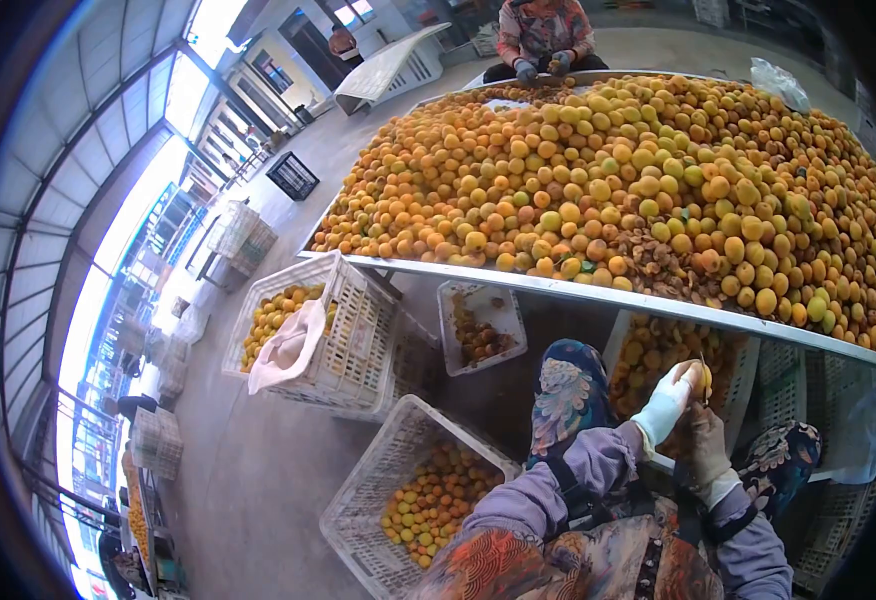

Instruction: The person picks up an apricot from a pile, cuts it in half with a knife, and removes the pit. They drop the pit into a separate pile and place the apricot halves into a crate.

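Grip: one apricot (703, 378) is pinched between the left hand (664, 404), wrapped in white, and the right hand (703, 445), both closed around it, over the lap at 5 o'clock.
Done: some fruit is already sorted into the crate (378, 490) at 6 o'clock and the tray (478, 325) under the table.
Left: a heaped pile (618, 180) at 12 o'clock remains on the table.
Edges: the metal table rim (598, 293) runs just above the hands.
Room: bare floor (258, 470) lies open at 8 o'clock; baskets crowd the knees.

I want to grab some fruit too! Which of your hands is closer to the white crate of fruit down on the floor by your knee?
Left. The left hand is on the side of the crate; the right hand is just beyond it.
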A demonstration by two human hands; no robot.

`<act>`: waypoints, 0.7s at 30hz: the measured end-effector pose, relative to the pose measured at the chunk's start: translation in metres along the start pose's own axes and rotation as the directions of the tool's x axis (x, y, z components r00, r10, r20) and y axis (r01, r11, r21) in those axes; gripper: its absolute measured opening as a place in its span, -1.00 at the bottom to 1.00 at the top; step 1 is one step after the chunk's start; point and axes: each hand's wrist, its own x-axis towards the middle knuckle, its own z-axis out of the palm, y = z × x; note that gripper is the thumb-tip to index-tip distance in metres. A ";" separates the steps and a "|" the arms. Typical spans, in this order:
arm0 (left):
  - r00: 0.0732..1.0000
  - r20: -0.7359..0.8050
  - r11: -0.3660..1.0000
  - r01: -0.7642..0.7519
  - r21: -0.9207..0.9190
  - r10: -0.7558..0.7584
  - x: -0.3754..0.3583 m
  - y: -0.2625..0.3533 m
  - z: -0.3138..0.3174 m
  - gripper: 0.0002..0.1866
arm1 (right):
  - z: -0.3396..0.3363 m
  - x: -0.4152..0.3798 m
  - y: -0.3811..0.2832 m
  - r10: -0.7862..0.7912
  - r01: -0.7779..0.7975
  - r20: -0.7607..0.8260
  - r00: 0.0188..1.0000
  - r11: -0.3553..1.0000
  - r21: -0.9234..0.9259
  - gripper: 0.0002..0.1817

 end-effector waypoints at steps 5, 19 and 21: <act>0.989 0.074 0.923 -0.145 0.356 0.126 -0.003 0.016 0.007 -0.60 | 0.005 -0.007 -0.052 0.160 -0.164 0.089 0.983 0.986 0.033 -0.52; 0.981 0.132 0.844 -0.191 0.502 0.143 -0.013 0.028 0.015 -0.55 | 0.009 -0.014 -0.044 0.114 -0.124 -0.087 0.990 0.985 -0.116 -0.61; 0.983 0.119 0.794 -0.182 0.581 0.138 -0.011 0.029 0.014 -0.57 | 0.000 -0.010 -0.045 0.249 -0.254 -0.068 0.966 0.964 -0.080 -0.62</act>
